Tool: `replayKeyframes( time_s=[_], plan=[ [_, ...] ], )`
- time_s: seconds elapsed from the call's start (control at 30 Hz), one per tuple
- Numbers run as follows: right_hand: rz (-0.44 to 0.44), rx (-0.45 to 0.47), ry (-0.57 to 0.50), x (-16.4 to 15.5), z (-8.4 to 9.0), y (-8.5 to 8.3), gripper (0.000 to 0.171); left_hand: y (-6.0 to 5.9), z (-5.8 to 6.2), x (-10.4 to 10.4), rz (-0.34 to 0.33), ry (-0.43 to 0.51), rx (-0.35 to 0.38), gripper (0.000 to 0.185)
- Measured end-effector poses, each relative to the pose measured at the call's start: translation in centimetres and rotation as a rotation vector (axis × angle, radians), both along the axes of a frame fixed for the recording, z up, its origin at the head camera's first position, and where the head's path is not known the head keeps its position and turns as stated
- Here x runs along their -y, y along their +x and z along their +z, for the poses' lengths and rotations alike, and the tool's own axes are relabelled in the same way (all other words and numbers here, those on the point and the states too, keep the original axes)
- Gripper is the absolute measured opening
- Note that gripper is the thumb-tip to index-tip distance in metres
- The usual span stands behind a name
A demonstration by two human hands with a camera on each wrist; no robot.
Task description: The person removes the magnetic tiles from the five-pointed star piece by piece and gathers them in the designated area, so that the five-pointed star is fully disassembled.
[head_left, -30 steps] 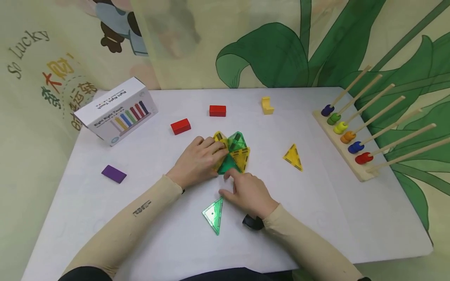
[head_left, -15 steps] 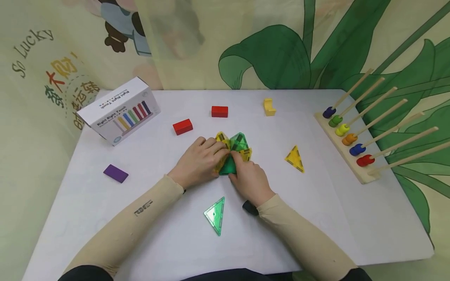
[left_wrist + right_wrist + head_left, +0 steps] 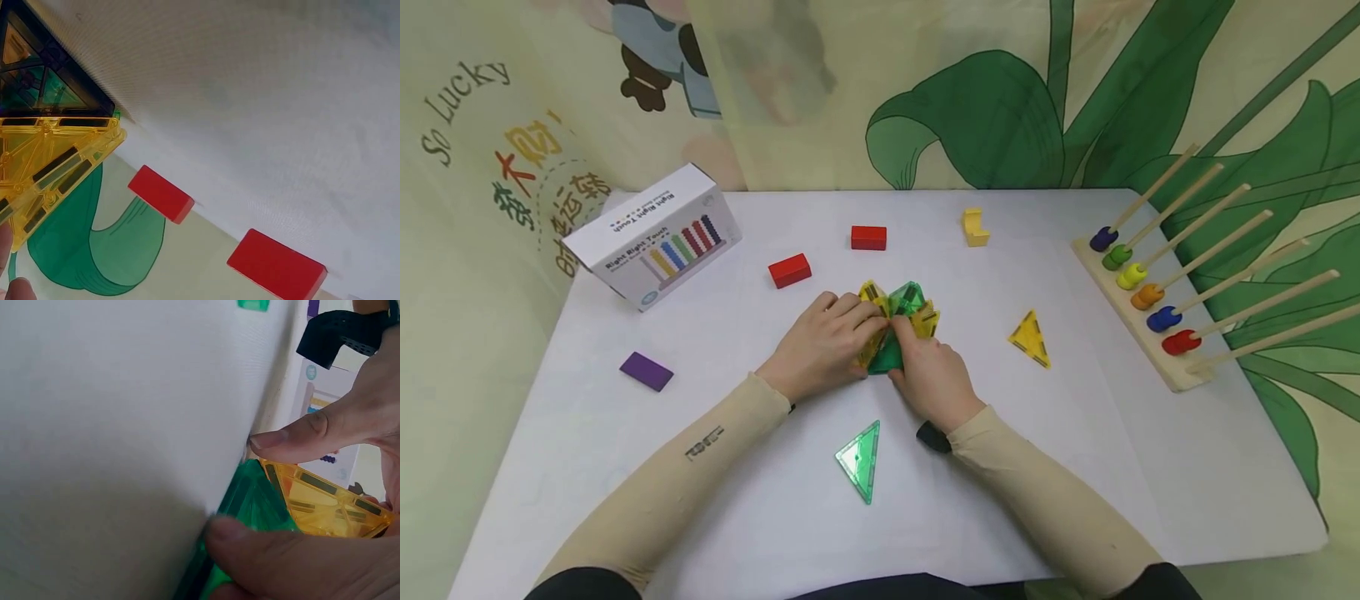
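The tile cluster sits mid-table between both hands: thin, stiff, light plastic tiles, likely slick, so edges look like the best hold. The left hand curls over its left side, and the right hand pinches the near green tile. 1 loose green triangle lies just behind the wrists.

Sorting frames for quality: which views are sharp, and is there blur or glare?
Head view: even light, sharp, soft shadows under the hands; the tile cluster reads clearly. Left wrist view: tilted, red blocks crisp. Right wrist view: thumb close and soft, table featureless white.
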State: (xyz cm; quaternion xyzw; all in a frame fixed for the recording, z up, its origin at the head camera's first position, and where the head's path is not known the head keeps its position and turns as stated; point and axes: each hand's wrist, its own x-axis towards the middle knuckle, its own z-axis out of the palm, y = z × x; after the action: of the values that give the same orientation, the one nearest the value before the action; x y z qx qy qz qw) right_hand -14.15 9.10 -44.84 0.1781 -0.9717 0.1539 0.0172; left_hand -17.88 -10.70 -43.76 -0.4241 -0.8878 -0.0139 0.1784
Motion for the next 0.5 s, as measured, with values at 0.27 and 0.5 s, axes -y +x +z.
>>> replayKeyframes(
  time_s=[0.27, 0.5],
  plan=[
    [0.009, 0.026, 0.023, -0.38, 0.18, 0.07, 0.021, 0.04, -0.06, -0.04, 0.005, 0.003, -0.009, 0.069],
    [0.040, 0.013, 0.010, -0.83, -0.07, 0.30, 0.010, 0.00, -0.15, -0.01, 0.011, -0.006, -0.011, 0.067]
  ],
)
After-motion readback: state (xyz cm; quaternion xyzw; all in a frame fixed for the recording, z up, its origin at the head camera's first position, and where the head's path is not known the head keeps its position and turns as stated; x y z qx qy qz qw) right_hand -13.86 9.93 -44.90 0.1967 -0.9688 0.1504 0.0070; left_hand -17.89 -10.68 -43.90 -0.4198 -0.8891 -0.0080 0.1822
